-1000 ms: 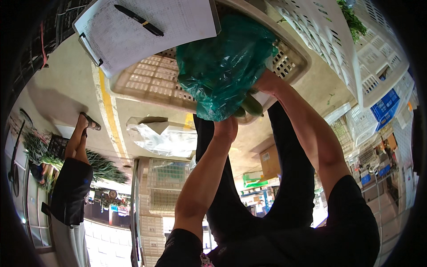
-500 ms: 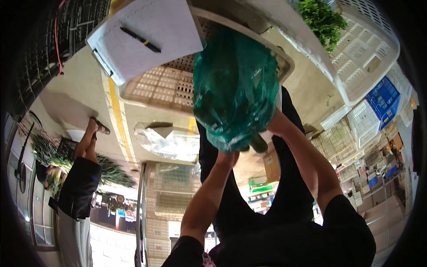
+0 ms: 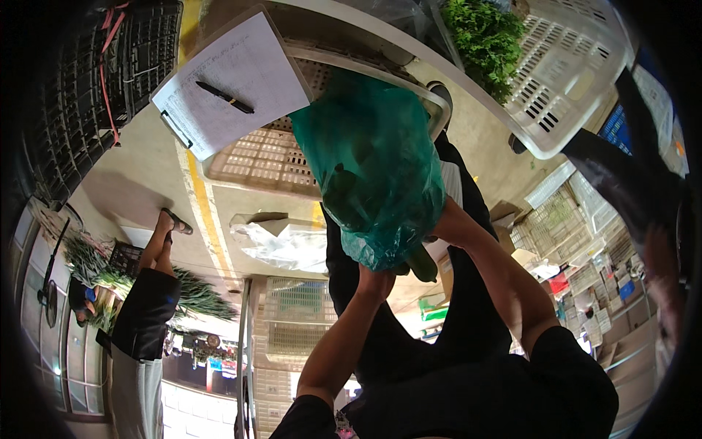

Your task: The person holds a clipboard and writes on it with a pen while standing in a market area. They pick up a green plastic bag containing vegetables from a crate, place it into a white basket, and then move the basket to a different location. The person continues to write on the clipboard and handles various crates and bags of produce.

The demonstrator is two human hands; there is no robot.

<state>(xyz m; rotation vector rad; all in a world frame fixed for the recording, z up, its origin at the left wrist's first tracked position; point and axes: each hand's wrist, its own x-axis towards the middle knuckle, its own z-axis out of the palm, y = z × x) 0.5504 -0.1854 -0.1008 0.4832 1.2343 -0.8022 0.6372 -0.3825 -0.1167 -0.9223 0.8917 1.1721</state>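
Note:
A translucent green plastic bag (image 3: 376, 172) hangs before me over the near side of a beige slotted crate (image 3: 252, 157). Dark, rounded green shapes show through it. From its near end a long green vegetable like a cucumber (image 3: 422, 263) pokes out, pointing toward me. My left hand (image 3: 376, 282) is closed at the near end of the bag, beside this vegetable. At the right edge my right hand (image 3: 443, 223) grips the bag, its fingers mostly hidden behind the plastic.
A clipboard (image 3: 227, 80) with paper and a black pen (image 3: 225, 97) lies on the crate's left corner. Leafy greens (image 3: 482, 44) and a white crate (image 3: 559, 66) stand at upper right. Black crates (image 3: 110, 80) are at upper left. Another person (image 3: 142, 300) stands left; a blurred person (image 3: 643, 168) is right.
The bag has shifted slightly left and nearer in the view, and the long vegetable shows more of its length. A blurred person has appeared at the right. My hands keep their hold.

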